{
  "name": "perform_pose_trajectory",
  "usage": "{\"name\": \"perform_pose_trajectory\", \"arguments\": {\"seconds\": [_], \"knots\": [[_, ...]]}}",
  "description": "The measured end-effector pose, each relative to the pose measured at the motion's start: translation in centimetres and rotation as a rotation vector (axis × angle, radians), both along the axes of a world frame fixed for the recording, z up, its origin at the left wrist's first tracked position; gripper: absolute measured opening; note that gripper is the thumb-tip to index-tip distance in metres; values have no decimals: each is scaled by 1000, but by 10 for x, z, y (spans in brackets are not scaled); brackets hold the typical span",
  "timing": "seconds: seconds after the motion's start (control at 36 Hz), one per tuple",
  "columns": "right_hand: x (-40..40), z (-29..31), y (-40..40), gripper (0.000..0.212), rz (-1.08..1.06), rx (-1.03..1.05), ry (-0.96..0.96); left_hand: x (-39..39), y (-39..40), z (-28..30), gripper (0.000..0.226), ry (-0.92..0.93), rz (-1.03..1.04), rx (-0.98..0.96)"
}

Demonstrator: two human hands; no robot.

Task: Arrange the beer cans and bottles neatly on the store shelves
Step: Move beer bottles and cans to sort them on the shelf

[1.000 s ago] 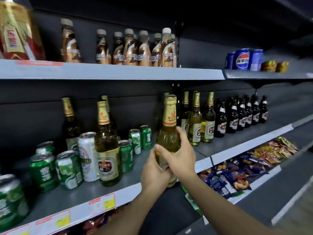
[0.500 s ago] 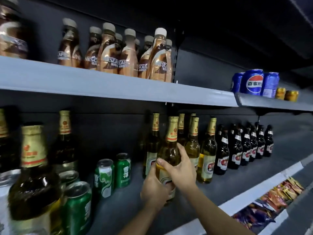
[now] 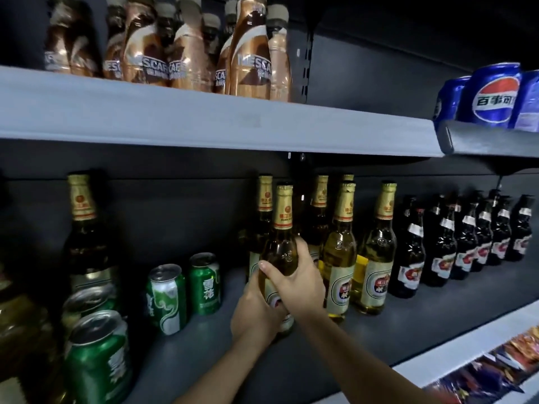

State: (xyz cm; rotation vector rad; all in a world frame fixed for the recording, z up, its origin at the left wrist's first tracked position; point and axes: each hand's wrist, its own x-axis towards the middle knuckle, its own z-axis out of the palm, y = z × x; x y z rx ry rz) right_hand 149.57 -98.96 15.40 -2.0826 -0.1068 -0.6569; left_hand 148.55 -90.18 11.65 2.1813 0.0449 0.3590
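— Progress? 
— Partway: right hand [image 3: 294,282] and left hand [image 3: 256,313], fingers wrapped round gold-foil bottle [image 3: 280,252], low over middle shelf [image 3: 379,330] beside upright gold row [image 3: 376,252].
— Left? 
— Green cans [image 3: 167,298] scattered, ungrouped.

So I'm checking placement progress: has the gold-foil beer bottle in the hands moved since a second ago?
Yes. The held bottle has gone from the shelf's front edge back toward the gold-capped bottles.

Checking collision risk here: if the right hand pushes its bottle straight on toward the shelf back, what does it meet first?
Probably the gold-foil bottle right behind the held bottle in the right hand; depth between them is unclear.
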Motion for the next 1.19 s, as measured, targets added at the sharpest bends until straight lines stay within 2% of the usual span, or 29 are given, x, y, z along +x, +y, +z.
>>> {"name": "perform_pose_trajectory", "arguments": {"seconds": [0.11, 0.25, 0.33, 0.39, 0.42, 0.47, 0.53, 0.56, 0.61, 0.67, 0.72, 0.81, 0.92, 1.0, 1.08, 1.19], "knots": [[1, -4, 3, 90, 17, 10, -21, -6, -3, 1, 88, 23, 20, 28], [3, -6, 3, 90, 19, 11, -34, -9, -1, 1, 88, 48, -14, 32], [4, -4, 0, 92, 64, 10, -18, -15, 11, 4, 91, -9, -46, 74], [0, -2, 2, 92, 14, 6, -64, -20, 26, 8, 80, -111, -3, 151], [-6, 0, 5, 88, -49, 13, -163, -23, 36, 12, 73, -181, 37, 184], [-22, 4, 18, 69, -113, 24, -511, -25, 56, 23, 62, -322, 158, 216], [-36, 5, 38, 49, 13, -54, -760, -22, 73, 36, 55, -364, 308, 277], [-39, 4, 49, 43, 95, -137, -781, -20, 81, 42, 56, -328, 370, 331], [-35, 3, 67, 45, 230, -313, -640, -15, 96, 51, 68, -171, 431, 473], [-22, 2, 82, 54, 312, -502, -361, -9, 110, 56, 80, 34, 395, 626], [-5, 2, 93, 65, 334, -666, -120, -4, 120, 57, 87, 222, 324, 704], [12, 3, 107, 82, 312, -795, 61, -2, 126, 56, 84, 390, 258, 762], [25, -3, 121, 81, 294, -806, 146, -3, 124, 55, 76, 382, 261, 846], [29, -9, 123, 72, 277, -774, 132, -6, 125, 52, 84, 352, 259, 904], [31, -10, 123, 73, 271, -786, 126, -7, 127, 46, 94, 334, 265, 936], [30, -8, 126, 68, 253, -758, 113, -8, 126, 46, 83, 303, 265, 930]]}}
